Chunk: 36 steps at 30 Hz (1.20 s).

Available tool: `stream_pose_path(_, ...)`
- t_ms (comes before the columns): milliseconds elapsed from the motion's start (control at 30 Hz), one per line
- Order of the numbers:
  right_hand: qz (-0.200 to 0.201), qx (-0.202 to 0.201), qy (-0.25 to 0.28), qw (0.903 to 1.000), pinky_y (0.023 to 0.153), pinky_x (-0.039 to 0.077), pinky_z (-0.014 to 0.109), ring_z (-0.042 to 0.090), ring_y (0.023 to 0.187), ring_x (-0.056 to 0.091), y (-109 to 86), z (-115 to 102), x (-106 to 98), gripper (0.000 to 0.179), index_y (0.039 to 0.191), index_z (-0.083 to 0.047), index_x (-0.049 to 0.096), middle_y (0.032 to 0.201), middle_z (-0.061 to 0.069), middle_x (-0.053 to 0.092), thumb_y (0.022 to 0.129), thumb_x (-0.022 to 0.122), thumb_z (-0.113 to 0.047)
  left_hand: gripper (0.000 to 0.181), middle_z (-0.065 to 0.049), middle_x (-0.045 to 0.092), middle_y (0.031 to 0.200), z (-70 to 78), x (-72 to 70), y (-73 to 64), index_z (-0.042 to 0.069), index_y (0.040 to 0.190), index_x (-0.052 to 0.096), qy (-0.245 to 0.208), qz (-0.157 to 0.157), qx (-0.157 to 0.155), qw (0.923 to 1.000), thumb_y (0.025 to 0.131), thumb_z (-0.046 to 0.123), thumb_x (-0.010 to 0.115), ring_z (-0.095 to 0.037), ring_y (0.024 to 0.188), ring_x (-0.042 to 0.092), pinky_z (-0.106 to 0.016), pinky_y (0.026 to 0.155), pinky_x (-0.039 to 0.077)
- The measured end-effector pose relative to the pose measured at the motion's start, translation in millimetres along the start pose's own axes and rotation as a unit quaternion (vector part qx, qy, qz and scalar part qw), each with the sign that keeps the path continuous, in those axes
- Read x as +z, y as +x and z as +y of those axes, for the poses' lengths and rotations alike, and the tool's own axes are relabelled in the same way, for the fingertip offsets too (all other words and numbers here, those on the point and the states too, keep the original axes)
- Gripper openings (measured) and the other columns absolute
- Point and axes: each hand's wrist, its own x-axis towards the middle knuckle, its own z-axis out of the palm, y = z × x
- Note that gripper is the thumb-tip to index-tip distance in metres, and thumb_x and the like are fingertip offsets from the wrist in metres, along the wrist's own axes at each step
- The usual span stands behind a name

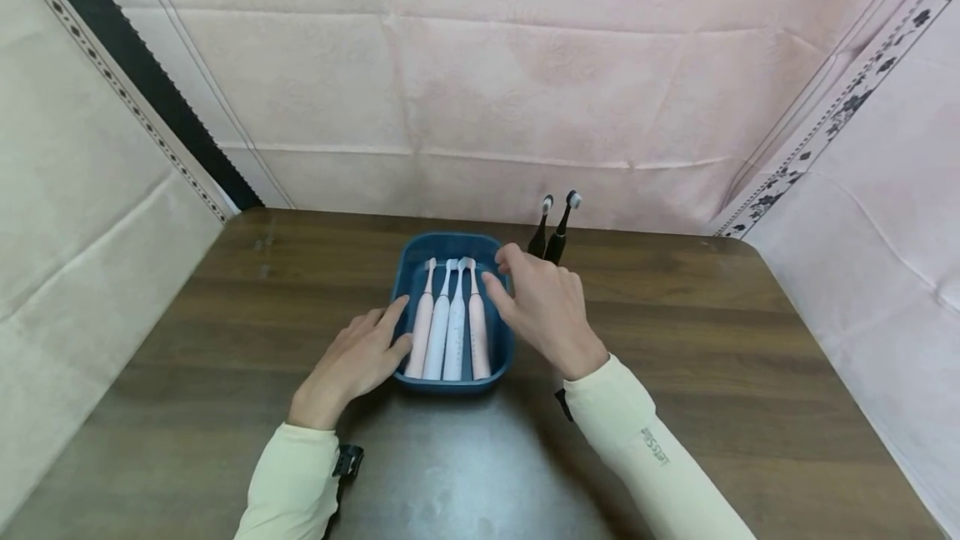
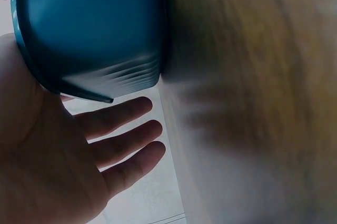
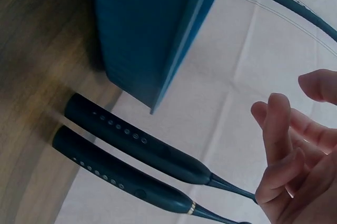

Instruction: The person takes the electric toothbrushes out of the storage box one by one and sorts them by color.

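A dark blue plastic bin (image 1: 453, 387) stands on the table, with several electric toothbrushes lying side by side in it: a pink toothbrush (image 1: 421, 332) at each side and pale white-blue ones (image 1: 454, 340) between. My left hand (image 1: 356, 361) is at the bin's left rim, fingers mostly straight; the left wrist view shows its outer fingers (image 2: 124, 150) spread beside the bin wall. Above the bin's right rim hovers my right hand (image 1: 543, 298), fingers loosely bent and holding nothing. Behind that hand, two black electric toothbrushes (image 3: 137, 142) stand upright; it partly hides them in the head view.
The brown wooden table (image 1: 712, 373) extends around the bin on both sides. Pale creased cloth (image 1: 510, 90) hangs behind and along the sides, with a dark gap (image 1: 172, 90) at the back left.
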Motion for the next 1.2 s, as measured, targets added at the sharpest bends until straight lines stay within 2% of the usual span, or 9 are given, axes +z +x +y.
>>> stream_pose_path(133,-0.036,-0.003,-0.011,0.9993,0.037,0.034,0.025,0.009,0.039,0.04,6.5,-0.2,7.1,0.029,0.117,-0.005,0.067,0.083,0.006,0.07,0.098,0.067,-0.028,0.068,-0.026,0.029,0.16,-1.0,0.9,0.6,0.016,0.164,0.02,0.0,0.0,0.0,1.0,0.106,0.036,0.048,-0.049,0.141,0.031,-0.071,0.109,0.03)
stream_pose_path(300,-0.079,-0.009,-0.031,0.9964,0.038,0.032,0.024,0.011,0.04,0.042,17.9,-4.8,10.9,0.029,0.117,-0.005,0.067,0.065,0.001,0.056,0.099,0.066,-0.028,0.067,-0.026,0.03,0.159,-2.2,0.6,0.5,0.015,0.163,0.02,0.0,0.001,0.004,1.0,0.106,0.036,0.047,-0.049,0.141,0.032,-0.071,0.108,0.03)
stream_pose_path(467,-0.134,-0.002,-0.053,0.9895,0.039,0.03,0.023,0.014,0.042,0.045,31.2,-10.5,12.9,0.031,0.12,-0.006,0.066,0.059,0.0,0.049,0.1,0.064,-0.029,0.067,-0.027,0.03,0.159,-2.0,-0.3,0.3,0.015,0.163,0.02,0.003,0.003,0.002,1.0,0.106,0.036,0.048,-0.049,0.14,0.032,-0.071,0.108,0.03)
stream_pose_path(733,-0.228,0.02,-0.079,0.9702,0.041,0.034,0.023,0.015,0.047,0.052,43.3,-8.7,22.6,0.031,0.121,-0.006,0.067,0.062,0.002,0.052,0.101,0.063,-0.028,0.067,-0.026,0.031,0.159,-0.8,-0.1,0.6,0.016,0.163,0.021,0.003,0.005,0.003,1.0,0.105,0.035,0.049,-0.048,0.14,0.033,-0.07,0.109,0.031)
stream_pose_path(900,-0.283,0.039,-0.096,0.9535,0.042,0.034,0.023,0.016,0.049,0.054,46.9,-5.0,34.6,0.045,0.139,-0.008,0.061,0.061,0.003,0.052,0.101,0.063,-0.032,0.067,-0.026,0.031,0.159,-1.5,0.1,0.9,0.016,0.163,0.021,0.007,0.007,0.004,0.9999,0.105,0.035,0.049,-0.049,0.14,0.033,-0.069,0.109,0.03)
stream_pose_path(1033,-0.303,0.046,-0.108,0.9458,0.042,0.033,0.023,0.016,0.049,0.054,49.7,-2.3,42.8,0.051,0.146,-0.009,0.055,0.06,0.003,0.049,0.101,0.063,-0.032,0.067,-0.025,0.032,0.159,-2.3,1.0,0.6,0.016,0.163,0.021,0.009,0.007,0.003,0.9999,0.105,0.035,0.048,-0.048,0.141,0.033,-0.068,0.11,0.031)
stream_pose_path(1200,-0.312,0.056,-0.106,0.9425,0.044,0.038,0.024,0.016,0.052,0.057,54.0,-1.8,50.0,0.044,0.136,-0.007,0.063,0.062,0.003,0.052,0.1,0.064,-0.031,0.066,-0.025,0.032,0.159,-2.9,0.6,-0.2,0.017,0.163,0.021,0.007,0.009,0.005,0.9999,0.106,0.035,0.048,-0.047,0.141,0.033,-0.067,0.11,0.03)
